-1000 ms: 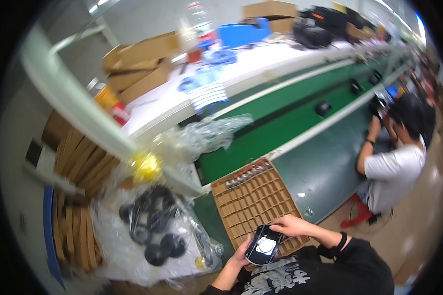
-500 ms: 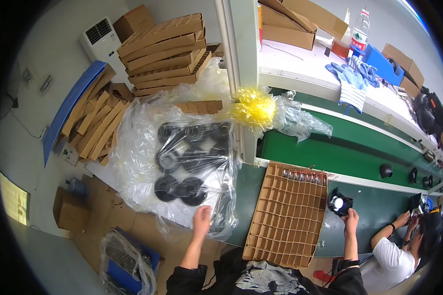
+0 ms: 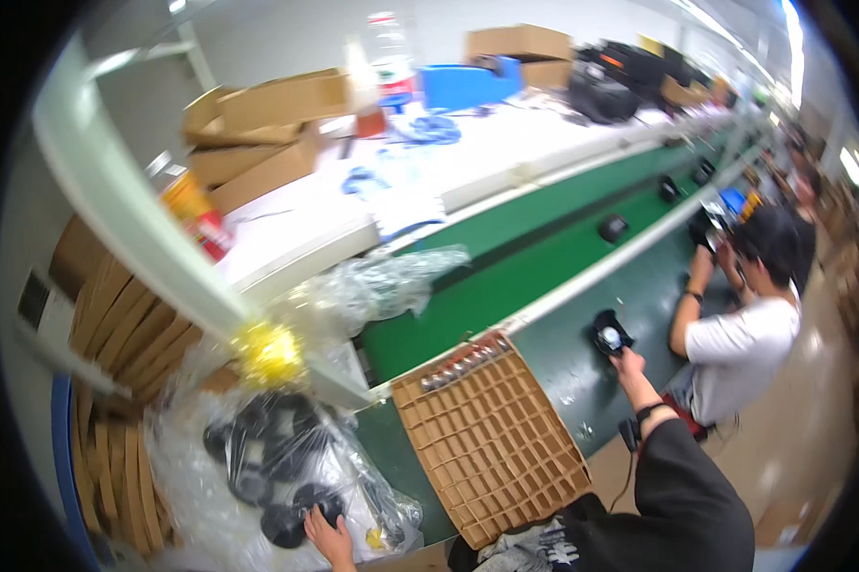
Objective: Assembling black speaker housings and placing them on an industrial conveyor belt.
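Observation:
My right hand (image 3: 629,364) grips a black, curved plastic housing (image 3: 605,325) with a pale round piece inside it, held over the dark green bench. At the lower left, my left hand (image 3: 328,540) has its fingers apart and reaches onto a black round part (image 3: 317,500). That part is one of several black round parts (image 3: 250,484) lying in clear plastic sheeting (image 3: 177,477). Between my hands lies a brown cardboard divider tray (image 3: 491,443). Along its far row sit several small silvery pieces (image 3: 463,368) with red bits.
Beyond the bench runs a green conveyor (image 3: 486,303) carrying a few black housings (image 3: 613,227). Above it, a white shelf (image 3: 301,224) holds cardboard boxes, a bottle and blue-striped gloves. A co-worker in a white shirt (image 3: 742,348) works on the right. Yellow strapping (image 3: 267,354) hangs by the post.
The view has swung to the right, showing more of the conveyor and co-worker. My left hand has come to the black round parts. My right hand still holds the black housing.

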`<move>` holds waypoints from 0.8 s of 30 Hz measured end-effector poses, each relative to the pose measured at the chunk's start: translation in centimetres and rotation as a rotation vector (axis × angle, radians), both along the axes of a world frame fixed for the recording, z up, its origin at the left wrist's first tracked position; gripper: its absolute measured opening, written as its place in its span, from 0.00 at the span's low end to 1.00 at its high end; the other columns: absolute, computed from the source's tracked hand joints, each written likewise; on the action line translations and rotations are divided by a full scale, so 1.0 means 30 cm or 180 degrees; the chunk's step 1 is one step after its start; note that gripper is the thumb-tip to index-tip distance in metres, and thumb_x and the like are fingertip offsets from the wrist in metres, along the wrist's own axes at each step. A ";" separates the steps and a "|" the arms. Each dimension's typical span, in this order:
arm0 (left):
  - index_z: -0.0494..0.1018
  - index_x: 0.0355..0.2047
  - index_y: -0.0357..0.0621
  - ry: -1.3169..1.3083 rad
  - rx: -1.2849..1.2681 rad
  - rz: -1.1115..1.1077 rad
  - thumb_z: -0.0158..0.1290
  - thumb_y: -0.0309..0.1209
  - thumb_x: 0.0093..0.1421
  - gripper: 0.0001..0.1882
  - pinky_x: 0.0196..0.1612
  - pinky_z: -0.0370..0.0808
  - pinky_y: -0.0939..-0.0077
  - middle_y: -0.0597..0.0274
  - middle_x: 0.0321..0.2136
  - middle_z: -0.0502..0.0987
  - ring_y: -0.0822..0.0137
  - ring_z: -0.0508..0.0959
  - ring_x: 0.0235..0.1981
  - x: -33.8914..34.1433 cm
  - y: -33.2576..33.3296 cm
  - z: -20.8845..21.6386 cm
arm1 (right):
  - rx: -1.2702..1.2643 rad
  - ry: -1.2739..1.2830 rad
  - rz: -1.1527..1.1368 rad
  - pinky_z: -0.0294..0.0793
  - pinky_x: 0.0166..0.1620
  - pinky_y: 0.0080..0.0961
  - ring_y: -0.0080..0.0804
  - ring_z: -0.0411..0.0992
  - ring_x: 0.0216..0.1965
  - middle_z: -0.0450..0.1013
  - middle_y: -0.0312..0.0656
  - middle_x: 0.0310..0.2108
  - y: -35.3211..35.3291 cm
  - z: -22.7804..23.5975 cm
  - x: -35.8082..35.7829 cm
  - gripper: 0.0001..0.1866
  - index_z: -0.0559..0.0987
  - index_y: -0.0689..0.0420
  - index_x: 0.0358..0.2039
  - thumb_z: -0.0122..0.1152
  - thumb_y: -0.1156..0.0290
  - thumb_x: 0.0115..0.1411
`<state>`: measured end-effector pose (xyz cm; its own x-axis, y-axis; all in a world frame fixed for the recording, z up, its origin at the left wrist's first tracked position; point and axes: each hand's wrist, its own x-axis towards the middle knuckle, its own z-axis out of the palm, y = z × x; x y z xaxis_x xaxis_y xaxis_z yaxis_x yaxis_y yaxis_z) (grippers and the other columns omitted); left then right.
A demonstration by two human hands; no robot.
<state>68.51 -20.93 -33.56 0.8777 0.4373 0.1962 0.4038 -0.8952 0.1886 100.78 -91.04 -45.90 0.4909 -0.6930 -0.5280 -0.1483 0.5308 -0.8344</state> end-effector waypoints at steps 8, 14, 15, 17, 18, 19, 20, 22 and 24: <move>0.65 0.46 0.36 -0.0356 0.0092 -0.0229 0.53 0.39 0.55 0.24 0.56 0.55 0.55 0.54 0.27 0.72 0.53 0.72 0.35 0.105 -0.014 0.038 | 0.0773 -0.0556 -0.0094 0.78 0.48 0.37 0.47 0.73 0.43 0.68 0.58 0.46 -0.034 0.111 -0.227 0.20 0.65 0.73 0.47 0.49 0.68 0.64; 0.66 0.40 0.37 -0.1868 -0.2025 0.0358 0.47 0.30 0.62 0.10 0.39 0.69 0.74 0.58 0.35 0.70 0.67 0.71 0.33 -0.023 -0.203 0.109 | -0.0702 0.0133 0.2797 0.75 0.41 0.27 0.33 0.75 0.37 0.74 0.44 0.39 0.350 0.368 -0.488 0.18 0.71 0.66 0.44 0.54 0.64 0.62; 0.66 0.41 0.37 -0.1906 -0.2339 0.0276 0.46 0.29 0.63 0.09 0.44 0.69 0.73 0.57 0.38 0.70 0.67 0.72 0.37 0.013 -0.289 0.190 | -0.1180 0.0041 0.3251 0.74 0.39 0.25 0.29 0.75 0.35 0.76 0.41 0.37 0.439 0.437 -0.547 0.16 0.73 0.65 0.42 0.57 0.64 0.61; 0.66 0.39 0.38 -0.1895 -0.2736 0.0112 0.44 0.32 0.64 0.09 0.49 0.64 0.74 0.60 0.37 0.69 0.69 0.69 0.41 0.072 -0.437 0.324 | -0.1469 -0.0656 0.4064 0.74 0.38 0.23 0.27 0.74 0.31 0.76 0.40 0.33 0.616 0.614 -0.644 0.14 0.75 0.64 0.39 0.61 0.67 0.58; 0.67 0.39 0.39 -0.1897 -0.3047 0.0025 0.44 0.32 0.64 0.09 0.50 0.63 0.74 0.60 0.39 0.69 0.68 0.68 0.43 0.109 -0.508 0.375 | -0.1832 -0.1072 0.4463 0.73 0.39 0.24 0.28 0.74 0.33 0.75 0.41 0.33 0.686 0.689 -0.676 0.15 0.75 0.63 0.41 0.63 0.68 0.56; 0.66 0.41 0.39 -0.1969 -0.3195 -0.0110 0.43 0.32 0.65 0.10 0.47 0.65 0.76 0.60 0.37 0.70 0.70 0.70 0.40 0.142 -0.552 0.380 | -0.2220 -0.1552 0.4824 0.73 0.40 0.25 0.29 0.74 0.34 0.74 0.41 0.33 0.748 0.759 -0.668 0.16 0.74 0.62 0.42 0.64 0.69 0.55; 0.65 0.43 0.40 -0.1851 -0.3678 -0.0110 0.42 0.33 0.66 0.11 0.42 0.68 0.79 0.60 0.34 0.72 0.71 0.71 0.36 0.156 -0.559 0.337 | -0.2232 -0.1921 0.4882 0.73 0.41 0.26 0.31 0.73 0.36 0.73 0.43 0.35 0.813 0.826 -0.666 0.18 0.74 0.61 0.43 0.66 0.68 0.53; 0.63 0.44 0.40 -0.1757 -0.4379 -0.0445 0.42 0.34 0.66 0.12 0.38 0.70 0.81 0.61 0.32 0.72 0.73 0.72 0.34 0.189 -0.650 0.401 | -0.2262 -0.2435 0.4790 0.72 0.43 0.28 0.35 0.71 0.39 0.70 0.44 0.38 0.894 0.909 -0.678 0.22 0.74 0.58 0.45 0.68 0.67 0.50; 0.63 0.44 0.40 -0.1743 -0.4735 -0.0721 0.43 0.34 0.66 0.12 0.39 0.69 0.81 0.61 0.33 0.72 0.74 0.72 0.35 0.201 -0.714 0.447 | -0.2003 -0.2598 0.4542 0.71 0.44 0.29 0.38 0.69 0.41 0.68 0.44 0.39 0.933 0.965 -0.678 0.25 0.74 0.56 0.47 0.70 0.67 0.47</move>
